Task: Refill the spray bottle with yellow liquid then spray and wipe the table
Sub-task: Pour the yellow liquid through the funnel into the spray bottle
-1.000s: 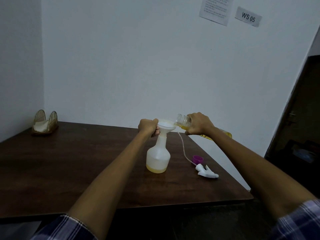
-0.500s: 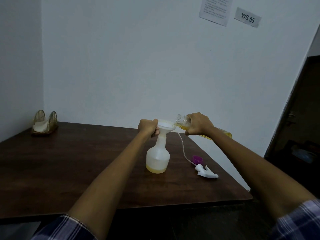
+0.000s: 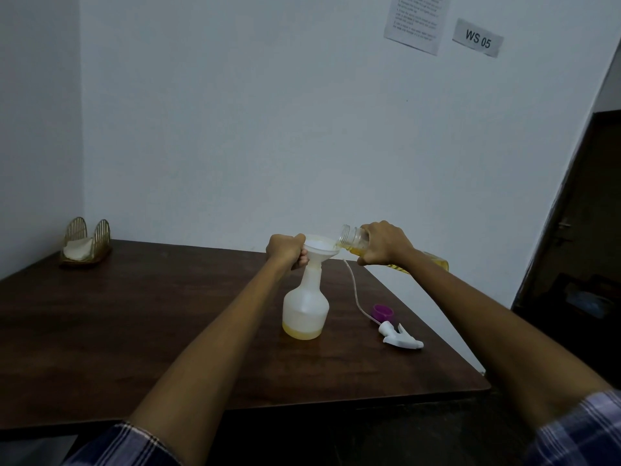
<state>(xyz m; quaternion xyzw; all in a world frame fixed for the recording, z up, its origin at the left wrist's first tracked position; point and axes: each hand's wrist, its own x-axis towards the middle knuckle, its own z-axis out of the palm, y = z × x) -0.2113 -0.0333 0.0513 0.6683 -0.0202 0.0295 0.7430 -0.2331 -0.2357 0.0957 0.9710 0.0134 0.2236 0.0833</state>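
Far to the left of the left hand (image 3: 285,250), and a little farther back, a gold wire holder (image 3: 85,242) stood near the corner with white napkins (image 3: 79,248) slumped between its two arched ends. A plain white wall (image 3: 235,129) rose behind both hands. High above the right hand (image 3: 386,245), a printed sheet (image 3: 416,21) was stuck to that wall, its text too small to read, and just to the right of it hung a tilted label (image 3: 478,38) reading "WS 05". Further right of the right hand stood a dark door (image 3: 578,230) with a metal handle (image 3: 564,227). Below the handle a bluish shape (image 3: 586,299) lay in shadow, too dim to identify.
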